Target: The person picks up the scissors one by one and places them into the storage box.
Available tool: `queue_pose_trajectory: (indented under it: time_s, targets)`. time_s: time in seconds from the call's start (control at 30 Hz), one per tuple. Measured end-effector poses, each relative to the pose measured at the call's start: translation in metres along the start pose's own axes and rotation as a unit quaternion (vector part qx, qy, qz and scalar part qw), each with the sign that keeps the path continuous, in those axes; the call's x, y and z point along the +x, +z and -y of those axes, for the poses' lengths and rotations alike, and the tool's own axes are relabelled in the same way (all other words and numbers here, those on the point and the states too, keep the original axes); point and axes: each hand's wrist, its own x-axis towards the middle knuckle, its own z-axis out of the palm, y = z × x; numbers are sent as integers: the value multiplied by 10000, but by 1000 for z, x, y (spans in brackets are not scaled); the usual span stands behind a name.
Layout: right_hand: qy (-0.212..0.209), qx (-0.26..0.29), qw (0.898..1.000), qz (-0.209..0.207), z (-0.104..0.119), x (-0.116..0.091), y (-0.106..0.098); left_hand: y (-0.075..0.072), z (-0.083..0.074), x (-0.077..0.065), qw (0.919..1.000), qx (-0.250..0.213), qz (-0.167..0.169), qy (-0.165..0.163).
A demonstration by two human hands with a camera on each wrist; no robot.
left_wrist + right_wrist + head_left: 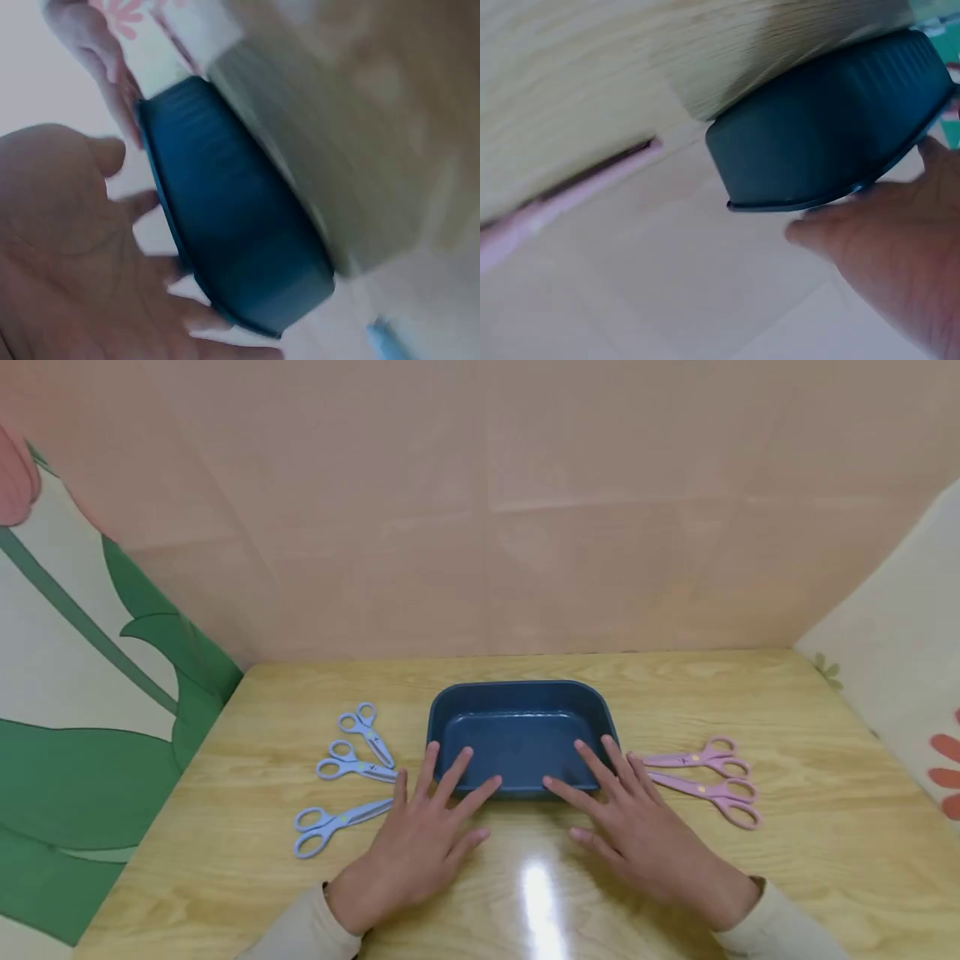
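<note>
A dark blue rectangular tray [525, 689] stands on the table, its inside bare in the head view. My left hand [420, 835] is over its near left corner, fingers spread and straight, palm down. Over the near right corner is my right hand [637, 831], spread the same way, fingertips overlapping the rim. Neither hand grips anything. In the left wrist view the tray's side [232, 210] shows beside the left palm [60, 247]. From the right wrist the tray wall [817, 127] appears above the right hand [900, 247].
Left of the tray lie three pairs of blue scissors [367, 731], [352, 766], [330, 827]. Two pairs of pink scissors [705, 756], [720, 792] lie on the right. The wooden table [825, 860] meets a pinkish backdrop [480, 527] behind, with patterned cloths at both sides.
</note>
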Motion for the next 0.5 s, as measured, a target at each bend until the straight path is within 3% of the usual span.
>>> queue_pose_trajectory:
  time_s: [0.17,0.27,0.37,0.5]
  targets:
    - [-109,-199,9993,-297,-9,1,0,-3,1,4,9981,-518,-132,-316]
    - [-19,-124,9994,-328,-17,1,-1,-6,3,5,9890,-1331,-156,-632]
    - [158,30,9992,-374,-26,-1,-4,-10,5,7,9635,-2480,-207,-982]
    - [405,405,9976,-395,-39,-6,-8,-13,11,9,9188,-3691,-398,-1343]
